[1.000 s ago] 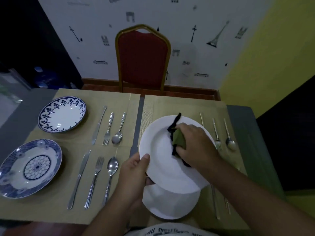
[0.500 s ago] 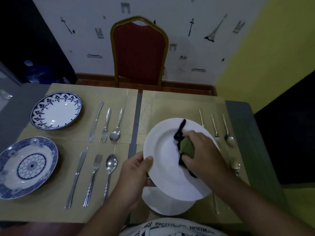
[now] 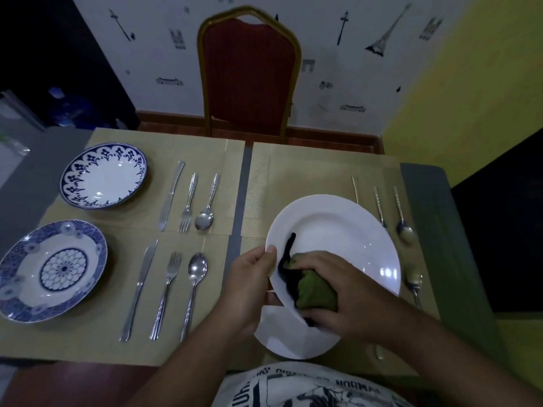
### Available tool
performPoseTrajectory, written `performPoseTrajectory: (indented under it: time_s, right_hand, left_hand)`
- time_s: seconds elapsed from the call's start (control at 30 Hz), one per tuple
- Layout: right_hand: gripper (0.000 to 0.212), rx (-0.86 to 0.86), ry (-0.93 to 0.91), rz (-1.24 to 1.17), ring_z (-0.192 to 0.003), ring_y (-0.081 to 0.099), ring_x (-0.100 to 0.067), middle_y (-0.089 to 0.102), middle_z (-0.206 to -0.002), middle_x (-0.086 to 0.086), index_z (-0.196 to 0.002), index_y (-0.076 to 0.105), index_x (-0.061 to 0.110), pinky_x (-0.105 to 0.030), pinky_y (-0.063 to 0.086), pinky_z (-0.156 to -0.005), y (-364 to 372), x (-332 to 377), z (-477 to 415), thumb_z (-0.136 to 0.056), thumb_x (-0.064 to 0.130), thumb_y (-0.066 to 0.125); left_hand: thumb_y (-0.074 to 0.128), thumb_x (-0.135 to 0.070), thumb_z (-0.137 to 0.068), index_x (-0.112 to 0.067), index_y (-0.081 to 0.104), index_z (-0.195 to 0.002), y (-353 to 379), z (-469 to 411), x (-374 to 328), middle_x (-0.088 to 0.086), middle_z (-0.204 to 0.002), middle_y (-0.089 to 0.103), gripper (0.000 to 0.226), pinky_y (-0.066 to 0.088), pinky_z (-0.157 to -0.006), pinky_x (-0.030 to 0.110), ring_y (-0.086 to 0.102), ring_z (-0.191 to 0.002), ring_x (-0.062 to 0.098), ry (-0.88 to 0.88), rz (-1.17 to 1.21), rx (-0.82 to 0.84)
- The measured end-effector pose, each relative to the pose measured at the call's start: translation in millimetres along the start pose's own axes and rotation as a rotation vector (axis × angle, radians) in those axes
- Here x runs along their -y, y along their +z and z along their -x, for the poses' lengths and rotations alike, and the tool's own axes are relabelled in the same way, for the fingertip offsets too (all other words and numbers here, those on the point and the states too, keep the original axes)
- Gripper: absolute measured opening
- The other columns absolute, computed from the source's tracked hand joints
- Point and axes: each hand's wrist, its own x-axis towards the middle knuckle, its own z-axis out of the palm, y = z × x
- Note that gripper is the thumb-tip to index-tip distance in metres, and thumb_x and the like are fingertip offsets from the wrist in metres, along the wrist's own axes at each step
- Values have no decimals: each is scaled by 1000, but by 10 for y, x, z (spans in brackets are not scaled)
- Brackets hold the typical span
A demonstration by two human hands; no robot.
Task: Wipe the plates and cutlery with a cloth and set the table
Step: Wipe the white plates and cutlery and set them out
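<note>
My left hand [image 3: 249, 284] grips the left rim of a plain white plate [image 3: 340, 239], holding it tilted above a second white plate [image 3: 289, 339] that lies on the placemat. My right hand [image 3: 343, 295] presses a green cloth with a black edge [image 3: 311, 286] against the lower left of the held plate's face. To the right of the plates lie a fork [image 3: 379, 205], a spoon [image 3: 404, 224] and another spoon [image 3: 414, 282], partly hidden by the plate.
On the left placemats sit two blue-patterned plates, one far [image 3: 104, 174] and one near [image 3: 51, 268], each with a knife, fork and spoon beside it, the near set's knife [image 3: 139, 289]. A red chair [image 3: 249, 74] stands beyond the table's far edge.
My right hand and the cloth have slid from the upper middle of the plate down to its lower left. My left hand keeps its hold on the rim.
</note>
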Motion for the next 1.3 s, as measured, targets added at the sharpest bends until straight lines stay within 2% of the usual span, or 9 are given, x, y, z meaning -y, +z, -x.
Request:
performPoseTrajectory:
  time_s: [0.1,0.23,0.43,0.53,0.67,0.77,0.87,1.1,1.3]
  right_hand:
    - [57,-109,-53,151,-121,48,-10,54,-129,12,-127,51,31,-33,38,-104,-18,-107,-346,-73,28,71]
    - [53,-323,162,304,-107,53,-24,56,-114,6,-118,49,34,-49,47,-87,-209,-385,-527,-66,36,64]
    - [46,-294,38,88,-107,53,-14,60,-115,8,-120,57,27,-32,44,-96,242,-90,-212,-75,37,63]
    - [52,-353,68,232,-106,54,-23,60,-116,2,-122,55,25,-41,44,-93,17,-199,-609,-71,34,64]
    - [56,-334,233,387,-101,53,-28,56,-111,2,-118,48,30,-45,47,-83,-123,-472,-403,-66,29,72]
    - [56,-245,148,187,-108,51,-17,55,-119,9,-122,51,32,-36,45,-92,192,-305,-46,-70,30,72]
    - [47,-243,7,164,-112,52,-13,58,-123,9,-124,54,30,-31,42,-98,304,-210,-258,-79,36,65]
    - [58,-341,166,310,-107,54,-23,56,-117,3,-122,54,27,-41,47,-89,-29,-450,-225,-68,26,73]
    - [52,-273,-32,209,-113,52,-17,58,-124,3,-126,54,26,-36,43,-100,214,-205,-410,-76,28,67]
  left_hand:
    - [45,-27,-106,-15,74,-106,30,48,21,11,-99,78,32,58,-61,36,74,-85,30,0,23,-4]
    - [47,-20,-105,-13,73,-107,-36,55,-18,13,-99,78,28,60,-62,38,73,-86,31,23,93,-103]
    - [47,-23,-105,-15,74,-106,30,42,38,14,-95,78,28,60,-62,37,74,-83,31,30,5,-58]
    - [46,-19,-105,-12,73,-108,41,111,91,13,-96,78,28,60,-60,35,74,-85,31,26,41,-87]
    - [49,-19,-104,-16,77,-97,-61,64,55,17,-94,77,29,59,-73,52,72,-82,32,123,89,-194]
    - [49,-22,-104,-17,77,-99,-28,50,128,17,-95,77,29,57,-78,59,73,-88,39,94,32,-155]
    - [47,-21,-105,-17,73,-113,52,108,243,12,-100,78,28,61,-78,54,74,-91,35,54,-18,-96]
    - [53,-18,-102,-9,74,-96,-80,69,112,33,-101,70,24,51,-74,52,63,-78,33,128,81,-182]
    - [48,-16,-104,-12,74,-110,43,154,247,18,-102,76,27,60,-74,47,73,-93,37,45,44,-89]
